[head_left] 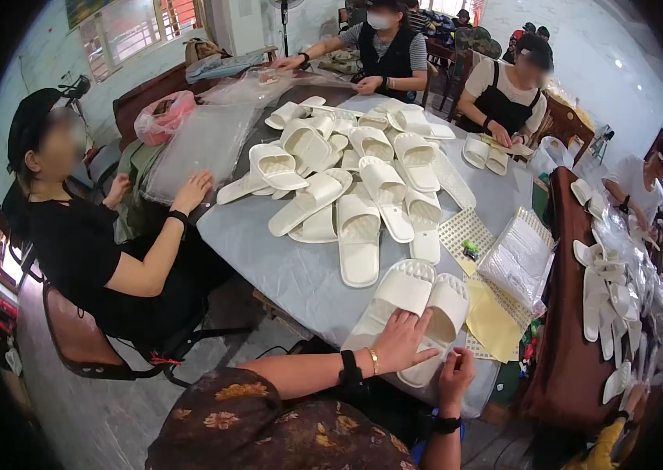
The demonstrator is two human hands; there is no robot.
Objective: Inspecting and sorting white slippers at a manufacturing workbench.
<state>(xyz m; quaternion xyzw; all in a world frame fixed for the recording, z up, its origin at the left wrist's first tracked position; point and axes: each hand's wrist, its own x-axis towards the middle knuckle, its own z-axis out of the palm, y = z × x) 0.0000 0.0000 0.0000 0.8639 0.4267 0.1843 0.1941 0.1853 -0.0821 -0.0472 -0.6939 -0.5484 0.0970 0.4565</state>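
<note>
1. Pair of white slippers (403,288): lower centre of the frame, side by side on the near part of the table, toes pointing up the frame.
2. Left hand (400,341): palm down over the pair, fingers extended and slightly spread, touching both; no closed grip seen.
3. Right hand (456,377): just right of the pair, fingers curled, tips near the thumb. Cannot tell whether anything small is pinched there.
4. Table (269,251): smooth grey covering, slightly creased. Slipper heap (384,188) at centre, overlapping, at mixed angles.
5. Right of centre: dotted sheets (457,231), yellow paper (494,323), clear-wrapped pack (516,258).
6. Upper left of centre: flat clear plastic bags (202,145); pink bag (164,117) beside them.
7. Right side: brown bench (558,313) bearing more slippers, some amid clear plastic.
8. Room: seated person in black (73,219) at left; others around the upper frame. Pale walls, window (132,35) upper left, grey floor (81,415) lower left.
</note>
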